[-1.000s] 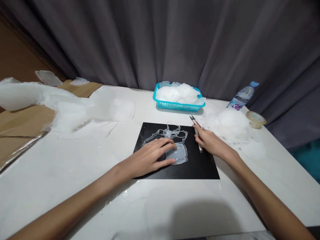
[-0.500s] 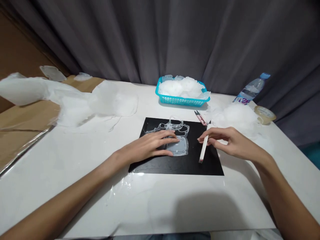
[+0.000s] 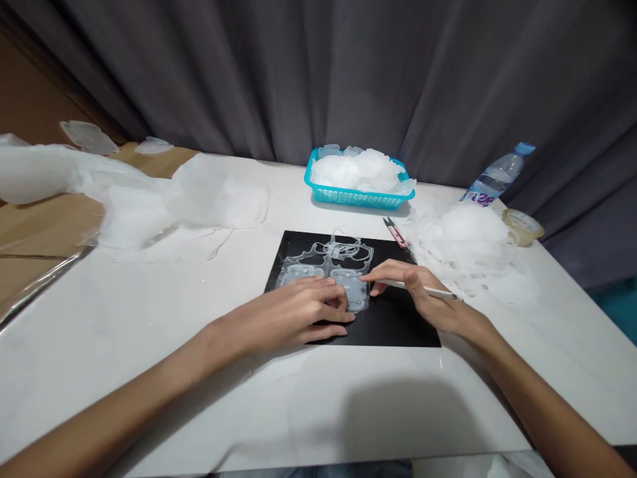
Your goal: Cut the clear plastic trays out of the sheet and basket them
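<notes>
A clear, soft-looking plastic piece with two rounded, frosted panels (image 3: 354,292) lies on a black mat (image 3: 398,325). Thin whitish strands (image 3: 343,250) are bunched along its far side. My left hand (image 3: 303,309) rests palm down over the panels' near part, fingers partly bent and some fingertips on the mat, hiding part of the plastic. My right hand (image 3: 428,299) grips a slim white craft knife (image 3: 435,292) like a pen, its fingertips at the right panel's right edge. The knife's tip is hidden by the fingers.
A turquoise basket (image 3: 358,198) of white, fluffy-looking plastic pieces stands behind the mat. Pink-handled thread snips (image 3: 395,232) lie near its far right corner. Rightward are a white translucent heap (image 3: 468,232), a tape roll (image 3: 523,227) and a water bottle (image 3: 497,176). White film (image 3: 139,206) covers cardboard leftward.
My right hand has moved left to the plastic's edge, turning the craft knife from steep to nearly level. My left hand has shifted nearer me and bent its fingers, uncovering the left panel.
</notes>
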`<state>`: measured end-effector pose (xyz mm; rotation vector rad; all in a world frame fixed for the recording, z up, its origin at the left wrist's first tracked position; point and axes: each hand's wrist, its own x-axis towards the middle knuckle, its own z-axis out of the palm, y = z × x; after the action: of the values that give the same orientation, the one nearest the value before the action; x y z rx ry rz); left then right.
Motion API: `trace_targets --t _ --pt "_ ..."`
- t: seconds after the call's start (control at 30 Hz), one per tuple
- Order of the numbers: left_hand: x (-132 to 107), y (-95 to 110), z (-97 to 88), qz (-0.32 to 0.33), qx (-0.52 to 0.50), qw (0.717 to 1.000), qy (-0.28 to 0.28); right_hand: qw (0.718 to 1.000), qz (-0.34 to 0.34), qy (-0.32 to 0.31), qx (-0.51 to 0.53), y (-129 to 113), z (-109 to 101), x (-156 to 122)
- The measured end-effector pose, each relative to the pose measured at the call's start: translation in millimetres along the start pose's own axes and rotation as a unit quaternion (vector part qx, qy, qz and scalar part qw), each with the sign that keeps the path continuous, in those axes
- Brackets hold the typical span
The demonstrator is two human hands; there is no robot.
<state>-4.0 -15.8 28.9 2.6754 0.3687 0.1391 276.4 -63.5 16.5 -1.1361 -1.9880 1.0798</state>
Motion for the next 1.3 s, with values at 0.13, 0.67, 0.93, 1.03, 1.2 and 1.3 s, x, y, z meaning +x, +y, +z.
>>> trace_targets --t 0.13,0.67,0.93,1.03,1.2,1.3 --pt "-1.3 1.3 -8.7 -0.032 -0.093 0.995 -0.008 0.999 -0.010 -0.027 0.019 -1.3 9.8 1.9" --pt "-5.0 -2.1 -7.3 -0.030 -0.083 0.996 -0.021 0.999 -0.030 -0.020 -0.020 -4.2 29.8 5.7" --pt "-5.9 -1.2 -3.3 -0.016 -0.065 0.998 0.010 0.997 -0.028 -0.047 -0.054 -5.7 27.1 3.5" --pt "-6.2 0.4 -3.8 -0.026 -0.044 0.999 -0.002 0.997 -0.027 -0.055 -0.054 -7.4 25.4 3.8" --pt "-7.3 3.5 -8.1 -0.038 -0.052 0.998 0.006 0.996 -0.033 -0.054 -0.064 -7.8 25.9 3.5" --pt "-8.0 3.7 -8.4 -0.042 -0.064 0.997 0.009 0.995 -0.045 -0.051 -0.071 -6.9 27.9 2.0"
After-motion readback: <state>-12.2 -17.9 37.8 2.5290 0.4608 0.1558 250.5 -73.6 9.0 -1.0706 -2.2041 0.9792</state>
